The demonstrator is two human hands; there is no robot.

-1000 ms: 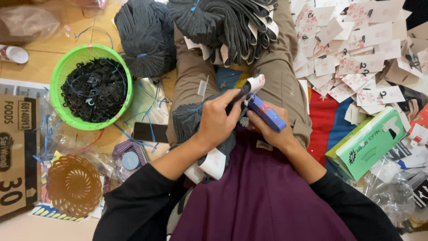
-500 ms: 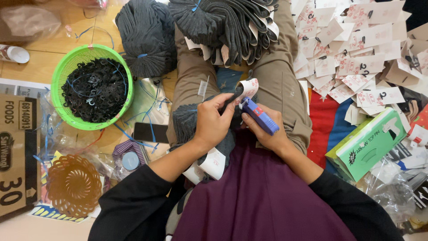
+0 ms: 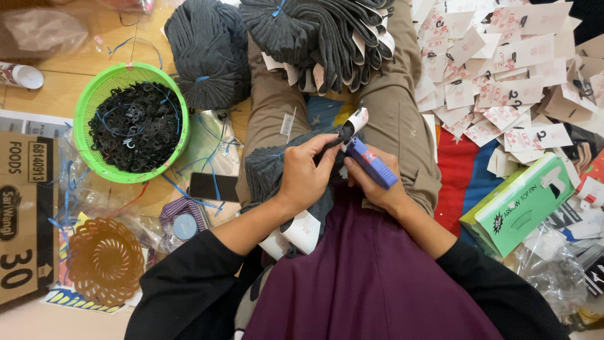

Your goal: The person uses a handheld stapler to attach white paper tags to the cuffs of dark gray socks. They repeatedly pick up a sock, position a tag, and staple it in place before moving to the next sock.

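My left hand (image 3: 308,173) pinches a dark grey sock (image 3: 267,173) with a white paper tag (image 3: 356,121) at its top edge, over my lap. My right hand (image 3: 372,186) grips a blue tagging gun (image 3: 370,162), its tip pressed against the sock and tag between my left fingers. A stack of grey socks with white tags (image 3: 296,230) lies under my left forearm. A big bundle of tagged grey socks (image 3: 327,38) rests across my knees.
A green basket (image 3: 94,101) of black plastic hooks sits at the left, beside another bundle of grey socks (image 3: 204,53). Several paper tags (image 3: 503,75) are spread at the right, near a green box (image 3: 519,204). A black phone (image 3: 212,187), an orange basket (image 3: 104,258) and a cardboard box (image 3: 22,214) lie at the left.
Both hands shifted slightly down and left together, keeping the gun's tip on the sock and tag. Nothing was let go.
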